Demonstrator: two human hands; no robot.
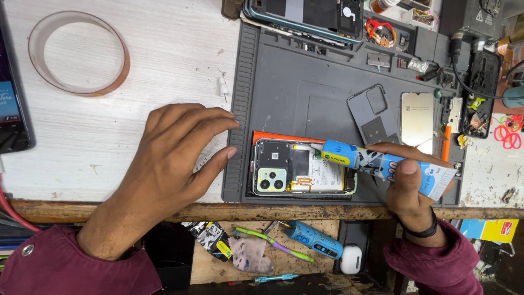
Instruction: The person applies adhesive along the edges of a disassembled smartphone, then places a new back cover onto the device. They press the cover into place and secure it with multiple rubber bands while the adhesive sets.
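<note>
An opened phone (297,170) lies back-up on a grey repair mat (305,82), its camera block, boards and battery exposed, with an orange sheet under it. My right hand (408,188) grips a blue and white glue tube (382,164), whose nozzle rests at the phone's upper right edge. My left hand (166,164) lies flat on the white table with fingers spread, its fingertips touching the mat's left ribbed edge, holding nothing.
A tape ring (79,52) lies at the far left. Another opened phone (305,16) sits at the mat's top. A grey back cover (375,113) and a metal plate (417,121) lie right of centre. A blue powered tool (312,239) and white case (352,258) rest below the table edge.
</note>
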